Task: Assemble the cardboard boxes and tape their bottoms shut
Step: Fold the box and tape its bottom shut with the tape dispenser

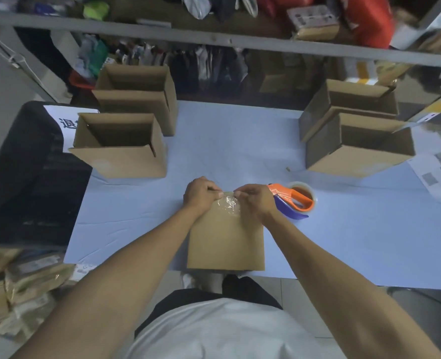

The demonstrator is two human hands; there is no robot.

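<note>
Blue counter below cluttered shelves, open boxes at both sides.
Two boxes stand near its left edge, two more near its right; a flat box lies at the near edge, left hand and right hand pinching tape at its far end, dispenser just right.

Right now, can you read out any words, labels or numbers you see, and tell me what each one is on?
"退": large black character on the white sheet behind the near left box; the rest is hidden.
Printed sheets at the table's right edge: codes and text too blurred to read.
Shelf package label: too blurred to read.
</note>
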